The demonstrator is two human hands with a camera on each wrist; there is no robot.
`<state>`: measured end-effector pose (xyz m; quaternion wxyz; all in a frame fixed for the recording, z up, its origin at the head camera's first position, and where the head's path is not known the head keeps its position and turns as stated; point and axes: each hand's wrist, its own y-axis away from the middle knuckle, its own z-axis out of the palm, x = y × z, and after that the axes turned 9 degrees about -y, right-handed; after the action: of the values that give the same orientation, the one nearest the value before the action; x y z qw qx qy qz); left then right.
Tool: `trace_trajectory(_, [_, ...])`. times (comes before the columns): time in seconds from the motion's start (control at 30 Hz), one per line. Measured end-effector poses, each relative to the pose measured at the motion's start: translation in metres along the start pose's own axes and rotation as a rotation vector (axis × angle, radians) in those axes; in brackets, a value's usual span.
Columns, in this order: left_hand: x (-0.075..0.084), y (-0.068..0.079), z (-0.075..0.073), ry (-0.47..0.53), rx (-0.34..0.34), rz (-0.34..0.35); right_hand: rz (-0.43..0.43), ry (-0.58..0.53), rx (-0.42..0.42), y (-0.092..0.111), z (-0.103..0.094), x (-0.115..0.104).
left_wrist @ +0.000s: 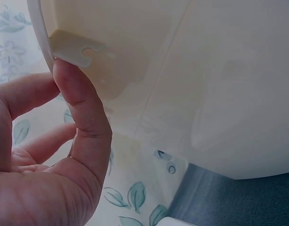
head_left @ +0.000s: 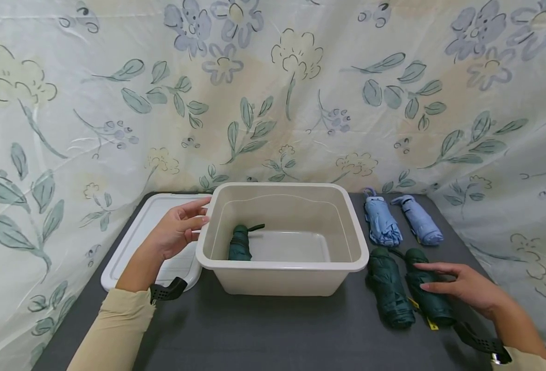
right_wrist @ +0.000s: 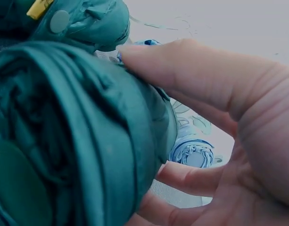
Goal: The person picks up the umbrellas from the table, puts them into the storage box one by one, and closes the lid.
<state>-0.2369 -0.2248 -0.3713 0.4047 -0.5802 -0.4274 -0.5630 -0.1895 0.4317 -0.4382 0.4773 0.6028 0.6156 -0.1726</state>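
A beige plastic bin [head_left: 284, 281] stands mid-table, its left rim pinched between the thumb and fingers of my left hand [head_left: 180, 229]. In the left wrist view, the thumb lies under the rim beside a small notched tab [left_wrist: 71, 47]. Inside the bin, at the left, a folded dark green umbrella [head_left: 240, 245] shows its handle and strap. My right hand [head_left: 463, 286] holds another folded green umbrella [head_left: 428, 288] on the table, thumb on one side and fingers round the other. Just left of that one lies a matching green umbrella [head_left: 389, 291].
Two folded blue umbrellas, one [head_left: 381, 219] beside the bin and another [head_left: 418, 219] farther right, lie behind the green ones. A white lid [head_left: 129, 247] rests at the left, partly behind my left arm. Floral cloth [head_left: 254, 103] hangs behind the dark table [head_left: 254, 330].
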Motion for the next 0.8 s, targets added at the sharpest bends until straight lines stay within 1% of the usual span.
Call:
trace_trajectory(0.2, [0.0016,0.0006,0.0,-0.002,0.006,-0.009,0.037,0.005,0.006,-0.0005,0.0001,-0.0045])
trace_trajectory(0.33, [0.0016,0.0009,-0.0004,-0.001,0.006,-0.014,0.057,-0.013,0.007,-0.0012,0.0003,-0.0044])
trace_trajectory(0.5, [0.0012,0.0003,-0.0006,0.009,0.002,-0.019,0.055,-0.009,0.015,-0.0014,0.0006,-0.004])
trace_trajectory(0.8, [-0.0001,-0.0019,-0.0004,0.041,0.019,-0.037,0.059,0.0,0.024,-0.0016,0.0002,-0.0043])
